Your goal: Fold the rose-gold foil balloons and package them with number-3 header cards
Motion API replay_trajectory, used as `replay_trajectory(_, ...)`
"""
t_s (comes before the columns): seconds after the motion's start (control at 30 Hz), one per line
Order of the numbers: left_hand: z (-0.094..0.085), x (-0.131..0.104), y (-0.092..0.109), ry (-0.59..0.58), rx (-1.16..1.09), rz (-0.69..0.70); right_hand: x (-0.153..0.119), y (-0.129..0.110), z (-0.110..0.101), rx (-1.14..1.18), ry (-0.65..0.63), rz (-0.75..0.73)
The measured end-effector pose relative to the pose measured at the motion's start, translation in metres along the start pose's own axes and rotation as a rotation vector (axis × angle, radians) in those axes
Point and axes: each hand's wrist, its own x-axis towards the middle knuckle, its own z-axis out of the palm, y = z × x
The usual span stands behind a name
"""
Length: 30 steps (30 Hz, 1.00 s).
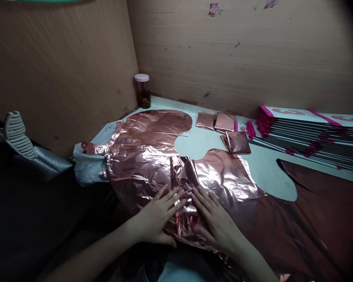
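A large rose-gold foil sheet with curved edges lies flat across the white table. On top of it, near the front edge, is a folded strip of the same foil. My left hand rests with fingers spread on the left side of this strip. From the right, my right hand lies flat on the strip's other side, fingers stretched out. Neither hand grips anything. Small folded foil squares sit behind the sheet, right of the middle.
Pink-and-white printed packets are piled at the back right. A lidded jar stands in the back left corner by the wooden walls. At the left are a clear plastic bag and a white ribbed object. More dark foil spreads right.
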Motion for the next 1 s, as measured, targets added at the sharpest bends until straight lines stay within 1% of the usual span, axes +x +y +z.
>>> replay_trajectory(0.07,0.007,-0.012,0.006,0.113,0.003,0.047,-0.019,-0.007,-0.003,0.089,-0.06,-0.032)
replay_trajectory(0.1,0.01,-0.016,0.009,0.179,-0.013,0.05,-0.026,-0.011,-0.003,0.115,-0.059,-0.04)
replay_trajectory(0.13,0.014,-0.017,0.011,0.239,-0.043,0.042,-0.03,-0.014,-0.002,0.128,-0.03,-0.039)
replay_trajectory(0.17,0.016,-0.017,0.013,0.29,-0.083,0.025,-0.031,-0.017,0.0,0.135,0.026,-0.034)
replay_trajectory(0.23,0.018,-0.012,0.013,0.377,-0.158,-0.024,-0.027,-0.017,0.003,0.158,0.165,-0.033)
replay_trajectory(0.3,0.018,-0.006,0.011,0.458,-0.2,-0.048,-0.017,-0.014,0.004,0.193,0.253,-0.055)
replay_trajectory(0.37,0.017,-0.002,0.008,0.504,-0.237,-0.059,-0.008,-0.01,0.003,0.234,0.259,-0.078)
replay_trajectory(0.4,0.017,0.0,0.008,0.511,-0.266,-0.09,-0.003,-0.008,0.002,0.269,0.248,-0.075)
replay_trajectory(0.43,0.018,0.0,0.007,0.513,-0.301,-0.152,0.001,-0.007,0.001,0.313,0.247,-0.048)
replay_trajectory(0.47,0.019,0.001,0.007,0.515,-0.336,-0.241,0.006,-0.005,0.0,0.359,0.25,0.009)
replay_trajectory(0.5,0.02,0.002,0.007,0.52,-0.364,-0.346,0.013,-0.004,0.0,0.39,0.243,0.115)
replay_trajectory(0.57,0.024,0.006,0.007,0.542,-0.401,-0.545,0.029,0.0,0.0,0.377,0.182,0.405)
replay_trajectory(0.63,0.027,0.013,0.008,0.577,-0.432,-0.68,0.049,0.005,0.002,0.294,0.097,0.651)
replay_trajectory(0.67,0.029,0.018,0.009,0.595,-0.449,-0.732,0.059,0.007,0.003,0.256,0.067,0.727)
replay_trajectory(0.73,0.031,0.027,0.01,0.628,-0.444,-0.816,0.076,0.008,0.005,0.197,0.05,0.804)
replay_trajectory(0.8,0.029,0.036,0.011,0.622,-0.378,-0.877,0.086,0.004,0.006,0.138,0.038,0.865)
replay_trajectory(0.83,0.027,0.04,0.011,0.591,-0.341,-0.902,0.089,0.001,0.006,0.107,0.037,0.887)
replay_trajectory(0.9,0.02,0.047,0.009,0.475,-0.304,-0.952,0.092,-0.004,0.007,0.051,0.047,0.902)
replay_trajectory(0.93,0.015,0.05,0.008,0.404,-0.307,-0.971,0.092,-0.006,0.008,0.027,0.057,0.878)
replay_trajectory(0.97,0.011,0.053,0.007,0.339,-0.317,-0.984,0.091,-0.006,0.009,0.009,0.065,0.809)
replay_trajectory(1.0,0.007,0.055,0.007,0.287,-0.327,-0.988,0.091,-0.004,0.012,0.002,0.063,0.69)
